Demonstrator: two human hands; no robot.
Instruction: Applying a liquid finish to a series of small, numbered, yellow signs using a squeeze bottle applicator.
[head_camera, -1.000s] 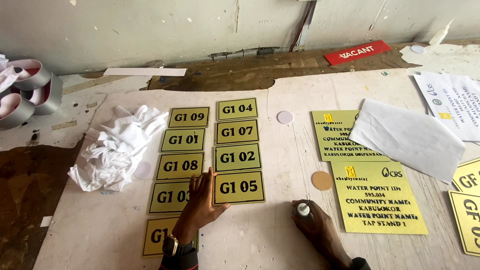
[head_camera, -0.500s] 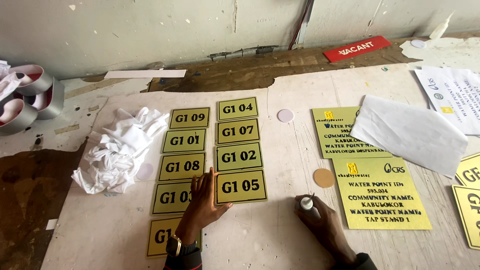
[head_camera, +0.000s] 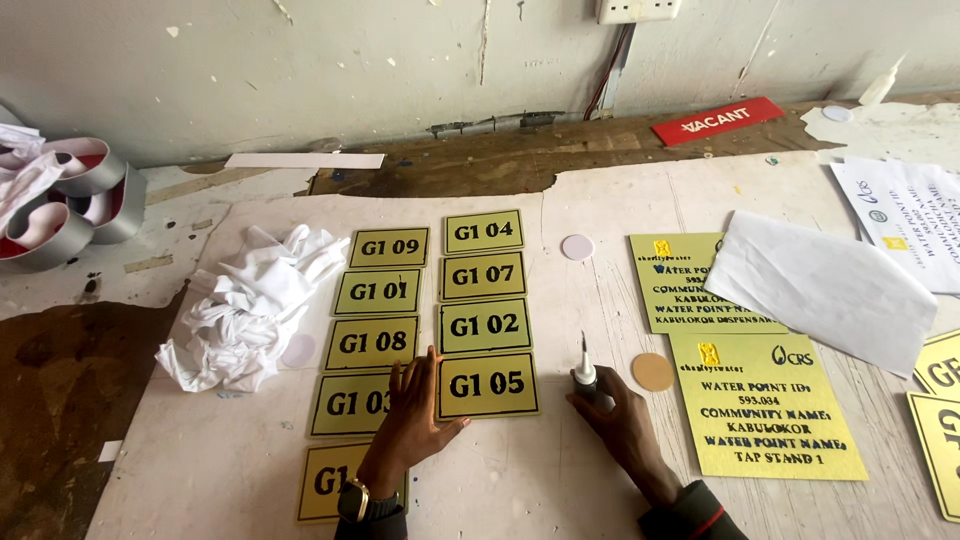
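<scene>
cloth: a crumpled white cloth (head_camera: 250, 305) lies well to the left of the fingers, just beside the left column of plates.
discs: a pale round disc (head_camera: 577, 247) lies up beyond the fingers; a tan round disc (head_camera: 653, 372) lies just right of them.
large signs: two yellow signs (head_camera: 765, 405) with dark lettering lie to the right, one above the other.
paper: a white sheet (head_camera: 820, 285) overlaps the upper sign, far right.
red sign: a red strip sign (head_camera: 718, 120) lies far up near the wall.
metal rings: curved metal bands (head_camera: 70, 205) at the far left.
socket: a white wall socket (head_camera: 638, 9) at the top edge.
</scene>
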